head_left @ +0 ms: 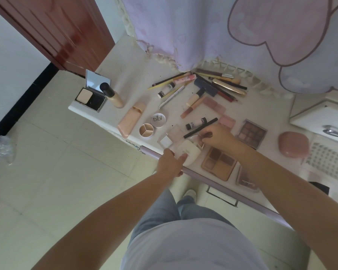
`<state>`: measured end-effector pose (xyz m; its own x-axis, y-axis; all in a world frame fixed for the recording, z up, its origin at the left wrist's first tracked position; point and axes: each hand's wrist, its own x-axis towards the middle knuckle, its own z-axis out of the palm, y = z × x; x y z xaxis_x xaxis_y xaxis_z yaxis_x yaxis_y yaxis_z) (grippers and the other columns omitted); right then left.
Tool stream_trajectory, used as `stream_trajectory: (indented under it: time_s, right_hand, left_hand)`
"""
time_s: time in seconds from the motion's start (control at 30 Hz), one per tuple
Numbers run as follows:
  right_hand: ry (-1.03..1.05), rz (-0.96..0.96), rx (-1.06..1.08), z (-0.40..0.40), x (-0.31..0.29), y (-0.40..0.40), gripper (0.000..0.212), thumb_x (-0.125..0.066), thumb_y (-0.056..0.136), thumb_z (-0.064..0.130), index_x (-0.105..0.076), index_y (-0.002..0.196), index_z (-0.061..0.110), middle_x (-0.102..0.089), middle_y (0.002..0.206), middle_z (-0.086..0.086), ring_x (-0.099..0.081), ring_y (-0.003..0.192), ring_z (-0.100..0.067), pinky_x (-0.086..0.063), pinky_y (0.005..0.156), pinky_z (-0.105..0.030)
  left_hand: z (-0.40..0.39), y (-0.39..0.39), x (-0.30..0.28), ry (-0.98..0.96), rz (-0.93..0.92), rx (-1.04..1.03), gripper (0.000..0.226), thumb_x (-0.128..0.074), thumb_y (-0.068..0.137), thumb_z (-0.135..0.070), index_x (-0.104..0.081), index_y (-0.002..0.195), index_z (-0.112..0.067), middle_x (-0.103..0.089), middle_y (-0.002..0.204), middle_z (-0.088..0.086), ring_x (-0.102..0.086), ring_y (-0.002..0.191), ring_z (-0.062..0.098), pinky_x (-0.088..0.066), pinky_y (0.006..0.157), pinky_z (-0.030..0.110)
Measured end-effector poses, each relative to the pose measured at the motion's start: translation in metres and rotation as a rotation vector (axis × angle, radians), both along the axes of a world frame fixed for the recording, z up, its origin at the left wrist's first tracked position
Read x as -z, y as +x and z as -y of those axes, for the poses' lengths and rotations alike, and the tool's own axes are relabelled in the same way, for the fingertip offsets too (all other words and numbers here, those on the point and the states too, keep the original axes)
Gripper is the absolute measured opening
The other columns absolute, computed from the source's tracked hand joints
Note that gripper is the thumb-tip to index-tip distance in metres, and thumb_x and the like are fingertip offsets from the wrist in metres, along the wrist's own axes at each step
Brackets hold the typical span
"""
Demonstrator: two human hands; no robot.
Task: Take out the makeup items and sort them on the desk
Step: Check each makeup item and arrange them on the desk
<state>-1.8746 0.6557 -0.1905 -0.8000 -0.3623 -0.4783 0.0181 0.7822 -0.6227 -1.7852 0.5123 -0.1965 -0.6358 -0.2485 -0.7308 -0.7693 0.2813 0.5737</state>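
Near bench front edge, left hand (171,162): clamped on a small cream case (187,151), thumb across its front, holding it just inside the rim.
Cream case: top open, tilted toward the far side; best kept steady and pulled a little inward, since the bench (129,61) drops to the floor right beside it.
Right hand (217,138): fingers together, pinching something small at the case mouth; too blurred to name. Lift straight up and out, no sideways drag.
Black pencil (201,127): lying just beyond the right fingers, touching or nearly so; easy to knock, so keep the wrist high.
Sorted groups: powder compact (91,96) and concealer tube (112,95) at far left, round pots (152,124) in the middle, pencils and brushes (219,82) at the back, 2 eyeshadow palettes (219,161) on the right.
Open room: bare patch behind the pink tube (131,119), toward the curtain (174,32); little free space at the front.
Right edge: pink case (293,144) near the rim, well apart from both hands.
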Motion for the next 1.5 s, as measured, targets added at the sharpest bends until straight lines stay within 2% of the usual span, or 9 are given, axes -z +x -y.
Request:
stream_trajectory:
  time_s: [0.17,0.3,0.4,0.5,0.7,1.0,1.17,1.3,1.5]
  right_hand:
    - [0.176,-0.174,-0.050,-0.030,-0.011,0.028,0.040,-0.058,0.087,0.019,-0.053,0.124,0.006,-0.051,0.130,-0.012,-0.043,0.121,-0.026,-0.034,0.098,-0.031]
    - [0.431,-0.234,-0.189,-0.048,0.000,0.070,0.082,-0.058,0.071,0.057,-0.039,0.136,0.012,-0.036,0.142,-0.017,-0.033,0.130,-0.032,-0.028,0.105,-0.041]
    - [0.561,-0.179,-0.227,-0.047,0.013,0.084,0.092,-0.062,0.072,0.056,-0.016,0.144,0.022,-0.017,0.151,-0.009,-0.020,0.137,-0.027,-0.016,0.112,-0.041]
    - [0.505,-0.229,-0.162,-0.043,0.018,0.086,0.088,-0.063,0.074,0.049,-0.017,0.144,0.020,-0.025,0.146,-0.008,-0.028,0.132,-0.025,-0.018,0.110,-0.038]
    - [0.320,-0.204,-0.015,-0.040,0.014,0.093,0.082,-0.069,0.072,0.035,-0.029,0.140,0.014,-0.037,0.136,-0.012,-0.033,0.124,-0.028,-0.028,0.103,-0.030]
    - [0.229,-0.124,0.126,-0.035,-0.017,0.089,0.111,-0.043,0.041,0.065,-0.033,0.140,0.017,-0.044,0.129,-0.010,-0.037,0.122,-0.027,-0.027,0.103,-0.028]
    - [0.181,-0.144,0.088,-0.029,-0.072,0.074,0.085,-0.074,0.070,0.031,-0.029,0.141,0.022,-0.038,0.138,-0.003,-0.032,0.126,-0.021,-0.025,0.103,-0.024]
    - [0.192,-0.276,0.053,-0.017,-0.120,0.057,0.094,-0.066,0.053,0.054,-0.036,0.137,0.024,-0.046,0.127,0.003,-0.040,0.118,-0.016,-0.029,0.097,-0.021]
    - [0.235,-0.466,0.046,-0.019,-0.209,0.037,0.078,-0.079,0.067,0.027,-0.041,0.135,0.017,-0.047,0.131,-0.005,-0.042,0.119,-0.019,-0.020,0.083,-0.008]
  left_hand:
    - [0.001,0.007,-0.008,-0.231,-0.051,0.268,0.048,-0.044,0.093,-0.041,-0.034,0.124,-0.006,-0.064,0.104,0.014,-0.063,0.088,0.031,-0.048,0.084,0.037]
    - [0.001,0.020,-0.014,-0.343,-0.131,0.463,0.037,-0.046,0.093,-0.031,-0.040,0.122,-0.008,-0.062,0.112,0.011,-0.057,0.104,0.030,-0.043,0.085,0.033]
    - [0.001,0.021,-0.013,-0.540,-0.288,0.718,0.038,-0.049,0.092,-0.027,-0.042,0.125,-0.009,-0.048,0.126,0.009,-0.046,0.118,0.025,-0.040,0.091,0.030]
    - [0.002,0.010,-0.008,-0.668,-0.359,0.921,0.045,-0.052,0.091,-0.028,-0.038,0.129,-0.009,-0.031,0.141,0.011,-0.030,0.130,0.026,-0.037,0.099,0.031]
    - [0.001,-0.006,-0.005,-0.685,-0.381,1.024,0.041,-0.056,0.088,-0.032,-0.043,0.119,-0.007,-0.041,0.125,0.012,-0.038,0.117,0.027,-0.040,0.091,0.033]
    - [0.007,-0.009,-0.012,-0.694,-0.345,1.114,0.046,-0.049,0.091,-0.041,-0.041,0.123,-0.009,-0.042,0.124,0.012,-0.042,0.115,0.028,-0.041,0.089,0.034]
    - [0.018,-0.043,-0.052,-0.287,-0.429,1.161,0.070,-0.064,0.083,-0.034,-0.029,0.139,-0.010,-0.037,0.138,0.009,-0.038,0.126,0.023,-0.034,0.100,0.029]
    - [0.020,-0.081,-0.112,0.196,-0.407,1.122,0.076,-0.074,0.074,-0.008,-0.031,0.135,-0.023,-0.052,0.105,-0.007,-0.057,0.088,0.010,-0.049,0.069,0.014]
    - [0.015,-0.119,-0.182,0.375,-0.583,1.109,0.071,-0.071,0.069,0.012,-0.042,0.118,-0.030,-0.054,0.097,-0.013,-0.061,0.080,-0.008,-0.052,0.073,0.013]
